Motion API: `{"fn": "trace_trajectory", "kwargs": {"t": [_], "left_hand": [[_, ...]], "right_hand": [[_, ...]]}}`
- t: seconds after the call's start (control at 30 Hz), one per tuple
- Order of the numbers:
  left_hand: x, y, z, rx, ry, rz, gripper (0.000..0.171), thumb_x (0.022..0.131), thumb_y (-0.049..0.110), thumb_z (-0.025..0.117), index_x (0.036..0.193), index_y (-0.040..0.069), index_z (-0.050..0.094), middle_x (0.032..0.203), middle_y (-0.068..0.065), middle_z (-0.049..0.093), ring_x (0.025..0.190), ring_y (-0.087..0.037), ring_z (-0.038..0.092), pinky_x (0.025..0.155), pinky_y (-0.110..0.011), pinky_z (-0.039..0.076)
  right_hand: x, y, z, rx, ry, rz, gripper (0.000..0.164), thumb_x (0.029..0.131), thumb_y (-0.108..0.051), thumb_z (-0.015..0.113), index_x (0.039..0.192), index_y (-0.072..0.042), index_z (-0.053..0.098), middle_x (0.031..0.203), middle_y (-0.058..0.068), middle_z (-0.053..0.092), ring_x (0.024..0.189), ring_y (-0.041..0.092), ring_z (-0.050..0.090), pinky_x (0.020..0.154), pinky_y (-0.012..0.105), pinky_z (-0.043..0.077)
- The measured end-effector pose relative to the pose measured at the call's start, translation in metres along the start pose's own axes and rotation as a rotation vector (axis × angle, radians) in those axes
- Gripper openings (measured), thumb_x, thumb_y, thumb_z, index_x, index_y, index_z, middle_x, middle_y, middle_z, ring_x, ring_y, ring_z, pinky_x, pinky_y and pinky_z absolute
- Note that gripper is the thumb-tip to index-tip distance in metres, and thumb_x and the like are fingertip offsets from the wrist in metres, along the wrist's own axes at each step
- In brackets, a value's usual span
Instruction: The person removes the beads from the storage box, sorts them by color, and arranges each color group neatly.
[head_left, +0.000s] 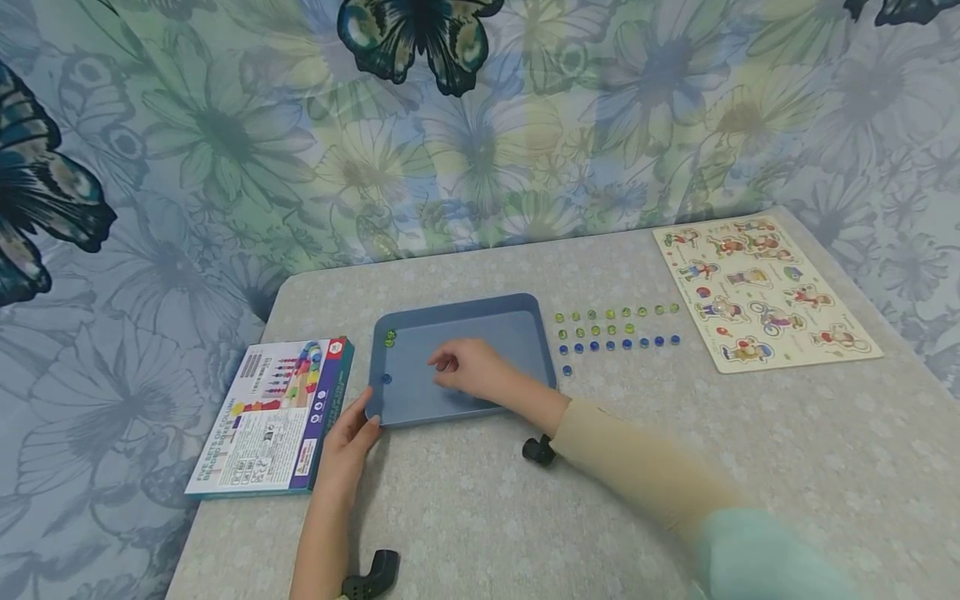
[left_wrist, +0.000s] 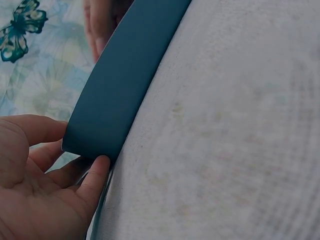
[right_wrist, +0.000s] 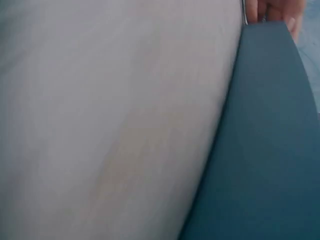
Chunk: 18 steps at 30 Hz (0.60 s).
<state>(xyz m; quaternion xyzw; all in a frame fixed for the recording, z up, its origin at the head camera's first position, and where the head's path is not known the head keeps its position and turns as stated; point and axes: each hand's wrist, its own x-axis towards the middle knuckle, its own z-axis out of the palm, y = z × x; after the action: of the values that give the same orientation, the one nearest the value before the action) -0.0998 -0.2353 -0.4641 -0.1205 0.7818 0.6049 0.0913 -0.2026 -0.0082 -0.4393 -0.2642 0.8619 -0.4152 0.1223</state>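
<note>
In the head view a blue-grey rectangular tray [head_left: 457, 312] lies on the table. My left hand [head_left: 351, 437] grips its near left corner; in the left wrist view the fingers [left_wrist: 95, 180] and thumb sit around that corner. My right hand [head_left: 472, 367] hovers over the middle of the tray with bent fingers, and whether something small is between them is hidden. Inside the tray, along its left side, are a couple of small green beads [head_left: 390, 337] and one blue bead [head_left: 386, 378]. Only the tray's side wall [right_wrist: 270, 125] and the far hand show in the right wrist view.
Right of the tray, rows of green beads [head_left: 610, 313] and blue beads [head_left: 628, 343] lie on the table [head_left: 600, 517]. A flat toy box [head_left: 262, 417] lies on the left, beside the left hand. A cream picture board [head_left: 765, 292] lies at the far right. Behind hangs a floral curtain [head_left: 480, 150].
</note>
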Motion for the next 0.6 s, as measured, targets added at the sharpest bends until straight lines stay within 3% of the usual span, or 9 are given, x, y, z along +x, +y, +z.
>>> {"fn": "trace_trajectory", "kwargs": {"t": [0.37, 0.6], "left_hand": [[-0.001, 0.003, -0.001, -0.008, -0.004, 0.011, 0.050, 0.098, 0.021, 0.048, 0.146, 0.023, 0.033, 0.154, 0.001, 0.020, 0.141, -0.022, 0.017, 0.108, -0.042, 0.028], [0.000, 0.002, -0.001, -0.028, -0.011, 0.003, 0.050, 0.098, 0.021, 0.048, 0.146, 0.024, 0.033, 0.153, 0.002, 0.021, 0.141, -0.020, 0.017, 0.109, -0.041, 0.026]], "right_hand": [[0.042, -0.021, 0.044, -0.074, 0.027, 0.051, 0.026, 0.084, -0.022, 0.070, 0.108, -0.014, 0.069, 0.096, -0.004, 0.067, 0.086, 0.006, 0.060, 0.071, 0.018, 0.048], [0.059, -0.027, 0.061, -0.194, 0.015, 0.065, 0.027, 0.083, -0.024, 0.071, 0.109, -0.014, 0.068, 0.091, -0.006, 0.065, 0.080, 0.004, 0.058, 0.067, 0.016, 0.045]]}}
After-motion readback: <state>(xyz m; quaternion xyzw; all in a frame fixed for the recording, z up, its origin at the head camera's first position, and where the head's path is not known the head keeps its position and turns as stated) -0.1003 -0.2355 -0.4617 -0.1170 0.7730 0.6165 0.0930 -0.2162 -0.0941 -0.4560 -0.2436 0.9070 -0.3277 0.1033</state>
